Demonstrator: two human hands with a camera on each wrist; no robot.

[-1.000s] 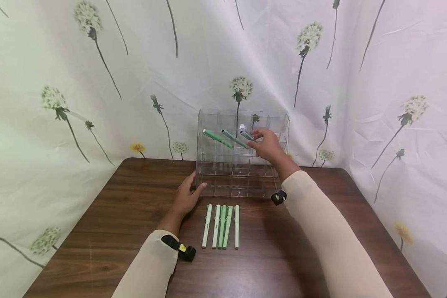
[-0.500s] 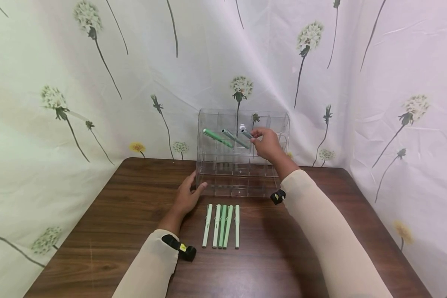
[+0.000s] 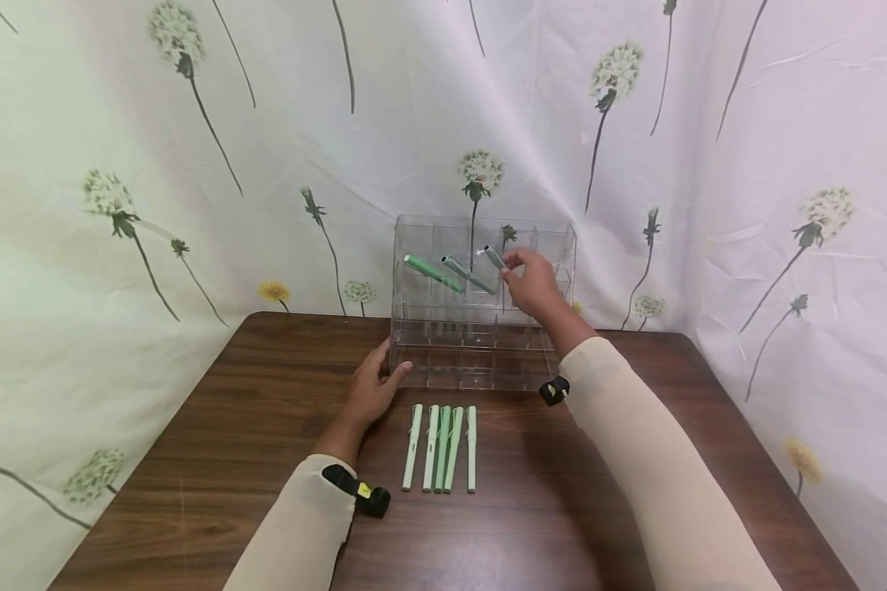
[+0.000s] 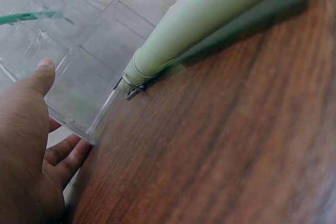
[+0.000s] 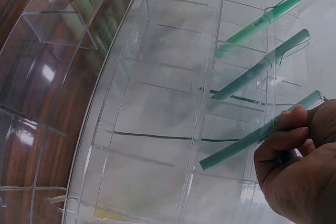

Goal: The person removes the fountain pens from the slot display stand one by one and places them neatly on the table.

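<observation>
My right hand [image 3: 530,283] pinches a teal pen [image 5: 236,150] between thumb and fingers, at the upper tier of a clear tiered pen organizer [image 3: 451,348]. The pen slants, its lower end over a compartment in the right wrist view. To its left, a bright green pen [image 3: 432,273] and another teal pen [image 3: 458,269] lean in the same tier. My left hand [image 3: 372,390] grips the organizer's lower left side, thumb at the front and fingers behind the edge in the left wrist view. In front lie several light green pens [image 3: 444,450] in a row.
The organizer stands near the back of a dark wooden table [image 3: 281,394], close to a white flower-print curtain [image 3: 384,148]. Its lower tiers have transparent dividers. A pale green pen [image 4: 184,30] looms close in the left wrist view.
The teal pen in my right hand has shifted slightly up and to the right, its top end rising. My left hand and the pens on the table stay where they were.
</observation>
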